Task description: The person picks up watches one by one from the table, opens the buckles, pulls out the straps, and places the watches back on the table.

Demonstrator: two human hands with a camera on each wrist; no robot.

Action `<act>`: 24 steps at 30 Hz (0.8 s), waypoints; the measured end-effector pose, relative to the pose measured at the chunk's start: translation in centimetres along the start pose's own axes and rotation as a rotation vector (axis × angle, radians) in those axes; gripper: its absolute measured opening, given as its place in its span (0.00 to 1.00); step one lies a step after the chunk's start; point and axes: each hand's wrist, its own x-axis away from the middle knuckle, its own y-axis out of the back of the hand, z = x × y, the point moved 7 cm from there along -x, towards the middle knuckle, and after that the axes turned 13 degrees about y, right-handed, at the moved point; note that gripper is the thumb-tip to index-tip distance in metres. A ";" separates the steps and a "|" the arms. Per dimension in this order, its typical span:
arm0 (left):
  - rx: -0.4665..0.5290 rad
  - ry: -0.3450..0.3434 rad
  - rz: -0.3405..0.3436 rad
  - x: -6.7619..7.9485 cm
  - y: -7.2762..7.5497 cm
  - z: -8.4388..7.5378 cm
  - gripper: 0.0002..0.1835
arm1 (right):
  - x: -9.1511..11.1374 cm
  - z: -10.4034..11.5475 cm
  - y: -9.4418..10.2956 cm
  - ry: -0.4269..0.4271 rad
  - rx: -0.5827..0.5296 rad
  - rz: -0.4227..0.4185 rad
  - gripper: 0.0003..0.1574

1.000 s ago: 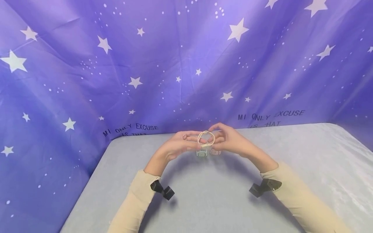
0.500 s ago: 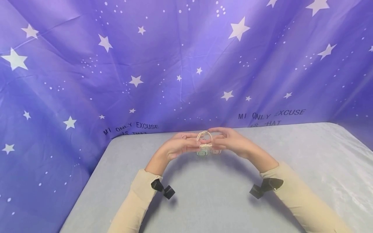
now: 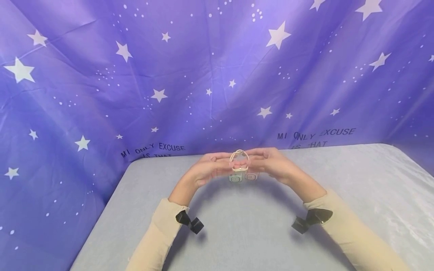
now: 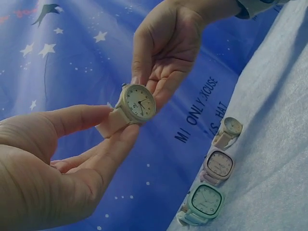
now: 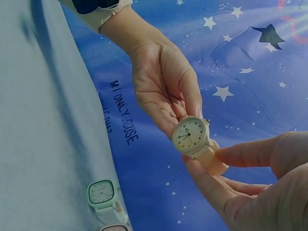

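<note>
One likely light watch was pinched by left hand and right hand at its strap, judged safest.

The cream, round-faced watch was between my left hand and my right hand, with the purple, star-printed fabric curtain behind it. On the pale grey, cloth-covered table, three others stood in a row along the far edge: the mint-green, rounded-square watch leftmost, the pale pink, rounded-square watch beside it, and the second round-faced cream watch farthest right.
</note>
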 end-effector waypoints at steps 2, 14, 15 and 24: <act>-0.003 -0.023 -0.014 0.2 0.0 -0.2 0.24 | 0.1 0.2 0.2 -0.015 0.001 -0.019 0.36; -0.122 -0.131 -0.104 1.5 -0.3 -1.7 0.26 | 0.6 1.7 0.2 0.073 -0.036 -0.049 0.33; -0.133 -0.144 -0.103 1.7 -0.4 -1.9 0.26 | 0.6 1.8 0.2 0.078 -0.032 -0.053 0.32; -0.222 -0.257 -0.090 2.4 -0.4 -2.8 0.24 | 0.9 2.8 0.2 0.186 0.034 -0.064 0.27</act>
